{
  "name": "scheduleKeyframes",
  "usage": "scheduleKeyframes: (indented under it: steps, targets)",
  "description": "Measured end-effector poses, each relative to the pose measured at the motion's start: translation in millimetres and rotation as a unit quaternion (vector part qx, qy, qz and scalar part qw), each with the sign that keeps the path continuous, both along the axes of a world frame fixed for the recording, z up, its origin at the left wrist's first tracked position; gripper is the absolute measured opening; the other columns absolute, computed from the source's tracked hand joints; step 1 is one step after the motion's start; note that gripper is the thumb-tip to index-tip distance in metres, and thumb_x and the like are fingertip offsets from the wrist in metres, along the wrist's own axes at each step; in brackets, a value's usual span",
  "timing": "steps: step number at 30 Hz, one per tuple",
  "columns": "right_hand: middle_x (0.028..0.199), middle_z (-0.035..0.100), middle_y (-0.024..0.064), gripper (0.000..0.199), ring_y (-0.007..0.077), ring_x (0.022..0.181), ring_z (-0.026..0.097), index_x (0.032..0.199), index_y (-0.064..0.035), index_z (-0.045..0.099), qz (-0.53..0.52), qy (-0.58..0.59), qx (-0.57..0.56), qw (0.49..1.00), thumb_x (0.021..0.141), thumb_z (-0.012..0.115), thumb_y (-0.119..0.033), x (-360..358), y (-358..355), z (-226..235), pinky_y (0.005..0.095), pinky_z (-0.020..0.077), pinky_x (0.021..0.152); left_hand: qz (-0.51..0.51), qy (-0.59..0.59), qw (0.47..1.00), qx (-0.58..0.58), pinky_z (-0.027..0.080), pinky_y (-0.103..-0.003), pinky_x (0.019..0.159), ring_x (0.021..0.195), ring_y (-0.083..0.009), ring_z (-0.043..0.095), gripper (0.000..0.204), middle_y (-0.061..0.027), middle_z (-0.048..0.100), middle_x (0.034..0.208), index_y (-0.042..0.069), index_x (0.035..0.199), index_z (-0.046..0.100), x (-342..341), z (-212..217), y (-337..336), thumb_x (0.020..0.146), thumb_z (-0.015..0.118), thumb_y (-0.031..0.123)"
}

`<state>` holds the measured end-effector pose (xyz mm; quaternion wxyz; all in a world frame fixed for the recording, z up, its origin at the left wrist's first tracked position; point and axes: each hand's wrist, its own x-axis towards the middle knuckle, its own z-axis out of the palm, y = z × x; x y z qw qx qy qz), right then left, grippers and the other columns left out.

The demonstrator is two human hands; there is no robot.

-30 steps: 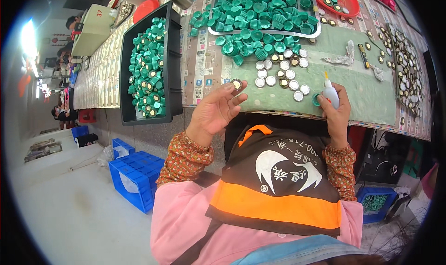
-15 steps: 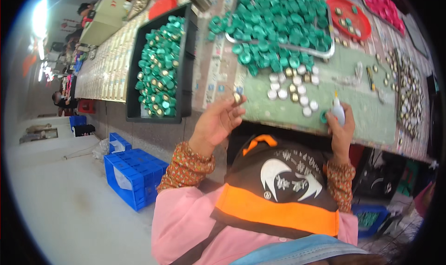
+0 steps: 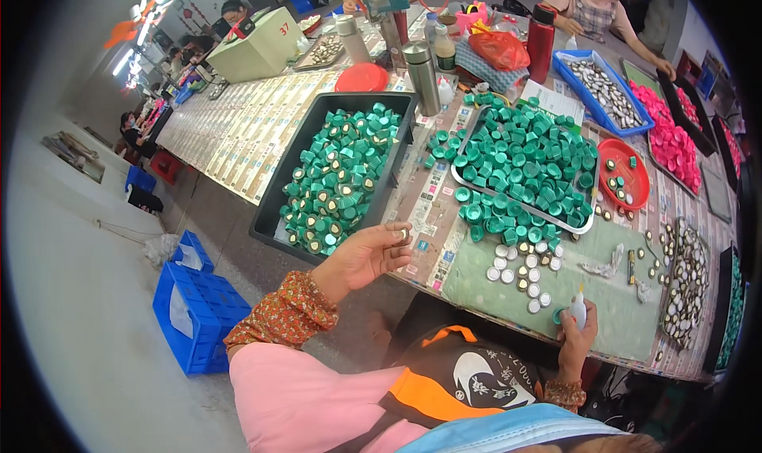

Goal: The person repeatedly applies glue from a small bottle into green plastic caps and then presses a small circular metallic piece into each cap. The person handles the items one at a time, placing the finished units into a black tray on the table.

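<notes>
My left hand [image 3: 355,256] pinches a small gold-and-white round piece [image 3: 405,234] between thumb and forefinger, by the near right corner of a black tray [image 3: 268,223]. That tray is heaped with green ridged caps [image 3: 337,179], many with gold pieces in them. In my right hand [image 3: 578,343] is a white squeeze bottle [image 3: 579,310] with a yellow tip pointing up. A green cap [image 3: 557,316] sits at the fingers of the same hand. Beyond it, white and gold discs [image 3: 533,276] lie on the green mat [image 3: 476,290].
A metal tray [image 3: 586,228] overflows with green caps. Near it are a red dish [image 3: 640,201], a blue tray [image 3: 647,126] of discs and pink caps [image 3: 675,151]. Bottles stand behind, including a steel flask [image 3: 422,80]. Blue crates [image 3: 198,318] stand on the floor. Another person [image 3: 595,9] sits across.
My view has swung upward, showing more of the far table. My left hand has moved left toward the black tray with the round piece; my right hand still holds the bottle and cap.
</notes>
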<state>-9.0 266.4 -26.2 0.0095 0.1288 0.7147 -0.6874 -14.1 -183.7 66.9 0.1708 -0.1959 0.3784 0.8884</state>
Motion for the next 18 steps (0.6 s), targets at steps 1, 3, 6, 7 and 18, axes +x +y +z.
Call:
scheduleKeyframes:
  steps: [1, 3, 6, 7, 18]
  targets:
    - [0.08, 0.056, -0.0005, 0.029, 0.0046, 0.055, 0.05, 0.115, -0.0046, 0.056, -0.003, 0.0, 0.005, 1.0, 0.088, 0.068, -0.006, 0.4, 0.5, 0.4, 0.0186, 0.0375, 0.044, 0.005, -0.006, 1.0, -0.002, 0.064, -0.031, 0.083, 0.093, -0.0211, 0.072, 0.029, -0.0111, 0.068, 0.109, -0.002, 0.128, 0.056, -3.9, -0.5, -5.9, 0.1, 0.057, 0.006]
    - [0.079, 0.056, -0.0006, 0.029, 0.0048, 0.055, 0.05, 0.114, -0.0044, 0.056, 0.001, -0.006, 0.001, 1.0, 0.088, 0.069, -0.006, -1.3, 0.2, 2.1, 0.0186, 0.0373, 0.044, 0.022, 0.001, 1.0, 0.007, 0.063, -0.032, 0.084, 0.093, -0.022, 0.072, 0.026, -0.0109, 0.069, 0.106, -0.003, 0.125, 0.059, -12.6, -3.0, -23.3, 0.1, 0.057, 0.006]
    - [0.078, 0.056, -0.0012, 0.03, 0.0044, 0.054, 0.049, 0.114, -0.0048, 0.056, 0.001, -0.006, -0.001, 1.0, 0.088, 0.069, -0.007, -3.4, -0.3, -1.4, 0.0184, 0.0361, 0.043, 0.072, 0.039, 0.997, -0.017, 0.063, -0.033, 0.084, 0.093, -0.0226, 0.071, 0.021, -0.0108, 0.069, 0.105, -0.002, 0.119, 0.06, -42.5, -3.0, -66.3, 0.1, 0.057, 0.006]
    - [0.077, 0.055, -0.0016, 0.03, 0.0038, 0.053, 0.047, 0.115, -0.0053, 0.056, -0.007, -0.005, -0.003, 1.0, 0.088, 0.07, -0.007, -2.6, -0.2, -3.8, 0.0183, 0.035, 0.042, 0.088, 0.053, 0.994, -0.033, 0.063, -0.033, 0.084, 0.093, -0.0227, 0.071, 0.019, -0.0109, 0.068, 0.105, -0.002, 0.117, 0.061, -55.1, -1.3, -81.6, 0.1, 0.057, 0.006]
    - [0.08, 0.057, 0.0001, 0.029, 0.0045, 0.057, 0.051, 0.114, -0.004, 0.056, -0.041, -0.023, 0.008, 0.999, 0.088, 0.069, -0.006, -3.7, -10.6, 6.9, 0.0177, 0.0372, 0.043, 0.193, -0.004, 0.972, -0.135, 0.064, -0.037, 0.083, 0.092, -0.027, 0.068, 0.015, -0.0137, 0.063, 0.102, -0.005, 0.106, 0.06, -136.2, 0.2, -164.8, 0.098, 0.061, 0.008]
